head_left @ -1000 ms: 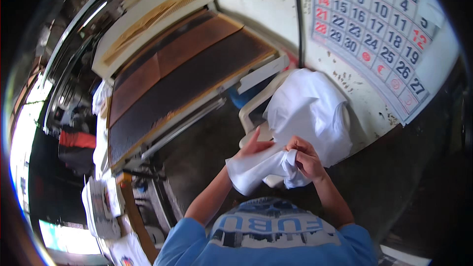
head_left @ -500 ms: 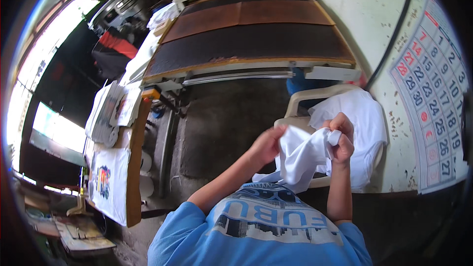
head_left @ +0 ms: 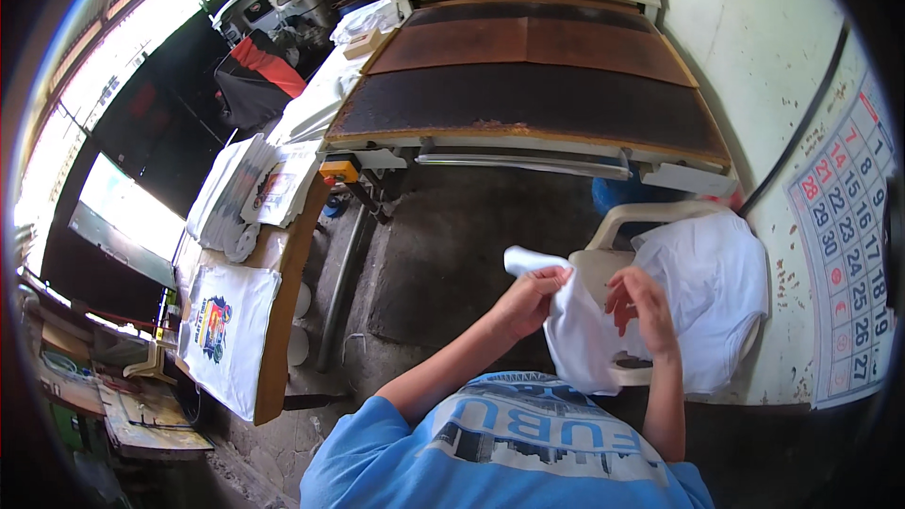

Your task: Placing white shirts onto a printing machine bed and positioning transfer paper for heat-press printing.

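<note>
My left hand (head_left: pixel 534 303) is closed on a white fabric garment (head_left: pixel 577 344), pinching it near its upper edge. The garment hangs down in front of my blue shirt, and one end of it sticks out to the left past my knuckles. To the right of it, my right hand (head_left: pixel 649 311) is raised with its fingers loosely bent and apart, holding nothing. A heap of white garments (head_left: pixel 712 292) lies on a beige plastic chair (head_left: pixel 650 212) just beyond and to the right of my right hand.
Ahead stands a wide machine bed (head_left: pixel 528 94) with dark and brown sheets. On the left, a wooden table (head_left: pixel 283 339) carries a stack of folded white garments (head_left: pixel 226 193) and a printed white shirt (head_left: pixel 229 330). A wall calendar (head_left: pixel 844 254) hangs on the right.
My right hand has let go of the white garment and opened beside it. My left hand still grips the garment, which now hangs down more. The view has shifted left.
</note>
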`<act>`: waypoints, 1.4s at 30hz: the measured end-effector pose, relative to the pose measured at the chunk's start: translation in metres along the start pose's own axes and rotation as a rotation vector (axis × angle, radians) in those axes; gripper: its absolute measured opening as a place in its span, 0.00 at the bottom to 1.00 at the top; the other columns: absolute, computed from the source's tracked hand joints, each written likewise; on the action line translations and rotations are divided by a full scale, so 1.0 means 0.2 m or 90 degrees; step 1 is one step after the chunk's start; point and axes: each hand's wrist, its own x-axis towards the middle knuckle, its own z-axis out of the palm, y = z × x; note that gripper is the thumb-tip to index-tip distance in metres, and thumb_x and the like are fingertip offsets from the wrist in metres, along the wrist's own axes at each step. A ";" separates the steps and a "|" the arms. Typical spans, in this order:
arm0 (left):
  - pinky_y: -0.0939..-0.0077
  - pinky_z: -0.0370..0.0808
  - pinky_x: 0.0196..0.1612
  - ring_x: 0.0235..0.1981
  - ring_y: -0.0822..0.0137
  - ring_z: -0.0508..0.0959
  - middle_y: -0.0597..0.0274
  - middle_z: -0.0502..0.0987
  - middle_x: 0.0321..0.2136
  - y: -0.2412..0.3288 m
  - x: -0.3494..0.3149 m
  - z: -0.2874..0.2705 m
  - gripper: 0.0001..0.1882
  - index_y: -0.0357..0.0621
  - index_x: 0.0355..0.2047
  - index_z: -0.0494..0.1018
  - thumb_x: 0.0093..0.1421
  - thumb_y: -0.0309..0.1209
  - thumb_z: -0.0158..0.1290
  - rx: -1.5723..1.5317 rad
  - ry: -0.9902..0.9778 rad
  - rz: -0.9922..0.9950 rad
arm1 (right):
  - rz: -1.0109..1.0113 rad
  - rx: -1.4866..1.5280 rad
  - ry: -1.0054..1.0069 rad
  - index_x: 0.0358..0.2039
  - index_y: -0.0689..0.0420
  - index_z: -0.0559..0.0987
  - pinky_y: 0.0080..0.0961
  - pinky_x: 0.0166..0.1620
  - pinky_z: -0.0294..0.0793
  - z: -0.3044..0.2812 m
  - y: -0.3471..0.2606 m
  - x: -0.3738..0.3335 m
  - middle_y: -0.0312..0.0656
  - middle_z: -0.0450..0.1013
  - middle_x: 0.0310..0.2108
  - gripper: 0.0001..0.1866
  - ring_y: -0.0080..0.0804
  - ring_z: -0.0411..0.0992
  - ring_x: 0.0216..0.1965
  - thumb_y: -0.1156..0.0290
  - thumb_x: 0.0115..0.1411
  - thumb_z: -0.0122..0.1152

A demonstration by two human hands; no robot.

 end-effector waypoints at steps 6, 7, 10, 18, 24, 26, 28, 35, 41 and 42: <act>0.79 0.70 0.33 0.26 0.74 0.72 0.63 0.72 0.24 0.05 -0.12 -0.10 0.06 0.41 0.25 0.71 0.56 0.28 0.48 0.056 -0.030 -0.008 | 0.059 -0.137 0.018 0.26 0.62 0.70 0.14 0.21 0.68 0.37 0.07 0.09 0.36 0.68 0.18 0.13 0.18 0.67 0.18 0.64 0.58 0.50; 0.79 0.70 0.33 0.26 0.74 0.72 0.63 0.72 0.24 0.08 -0.16 -0.10 0.06 0.41 0.24 0.70 0.56 0.28 0.48 0.063 -0.057 -0.006 | 0.059 -0.137 0.011 0.26 0.62 0.70 0.14 0.21 0.68 0.41 0.08 0.10 0.36 0.68 0.18 0.13 0.18 0.67 0.18 0.64 0.58 0.50; 0.84 0.67 0.29 0.23 0.78 0.69 0.68 0.71 0.22 0.14 -0.21 -0.19 0.07 0.43 0.23 0.70 0.56 0.30 0.49 0.126 -0.035 0.025 | 0.020 -0.250 0.045 0.23 0.64 0.69 0.18 0.22 0.67 0.52 0.11 0.13 0.38 0.68 0.16 0.10 0.21 0.68 0.18 0.70 0.56 0.49; 0.89 0.63 0.23 0.21 0.84 0.66 0.74 0.69 0.20 0.33 -0.37 -0.37 0.09 0.45 0.22 0.69 0.56 0.35 0.51 0.216 -0.025 0.069 | -0.129 -0.637 -0.017 0.20 0.67 0.70 0.29 0.20 0.63 0.89 -0.03 0.24 0.53 0.68 0.17 0.08 0.39 0.69 0.17 0.74 0.51 0.51; 0.88 0.65 0.24 0.22 0.82 0.68 0.73 0.70 0.20 0.51 -0.52 -0.47 0.09 0.45 0.23 0.69 0.56 0.35 0.50 0.192 0.019 0.117 | -0.102 -0.507 0.002 0.16 0.67 0.70 0.21 0.19 0.64 1.09 0.02 0.35 0.44 0.67 0.11 0.10 0.24 0.68 0.15 0.75 0.50 0.51; 0.87 0.66 0.25 0.22 0.82 0.69 0.72 0.70 0.21 0.55 -0.57 -0.52 0.08 0.45 0.24 0.69 0.56 0.33 0.50 0.127 -0.035 0.172 | -0.090 -0.378 -0.006 0.17 0.65 0.72 0.15 0.21 0.68 1.13 0.04 0.38 0.35 0.68 0.12 0.10 0.18 0.68 0.17 0.76 0.52 0.49; 0.85 0.69 0.28 0.23 0.79 0.70 0.69 0.71 0.22 0.62 -0.62 -0.56 0.06 0.44 0.25 0.68 0.55 0.31 0.50 0.081 -0.059 0.187 | -0.099 -0.261 0.017 0.19 0.64 0.72 0.15 0.22 0.69 1.10 0.13 0.44 0.36 0.69 0.14 0.10 0.19 0.69 0.18 0.75 0.54 0.47; 0.73 0.67 0.39 0.29 0.70 0.72 0.67 0.70 0.23 0.84 -0.84 -0.71 0.10 0.45 0.26 0.64 0.54 0.36 0.50 -0.040 -0.224 0.368 | -0.113 0.290 0.179 0.27 0.60 0.72 0.20 0.32 0.73 0.93 0.33 0.58 0.38 0.71 0.27 0.12 0.22 0.71 0.28 0.68 0.59 0.41; 0.83 0.66 0.33 0.29 0.78 0.69 0.69 0.69 0.25 0.84 -0.80 -0.55 0.09 0.44 0.25 0.66 0.58 0.34 0.46 0.327 -0.151 0.192 | 0.034 0.128 -0.077 0.33 0.58 0.68 0.14 0.32 0.65 1.26 0.35 0.54 0.33 0.66 0.30 0.18 0.16 0.64 0.28 0.55 0.61 0.41; 0.84 0.66 0.34 0.28 0.78 0.69 0.70 0.69 0.26 0.81 -0.79 -0.59 0.08 0.44 0.26 0.66 0.58 0.35 0.45 0.209 -0.174 0.162 | 0.082 0.065 -0.111 0.31 0.58 0.68 0.13 0.31 0.64 1.32 0.31 0.52 0.31 0.66 0.27 0.16 0.16 0.64 0.27 0.56 0.60 0.44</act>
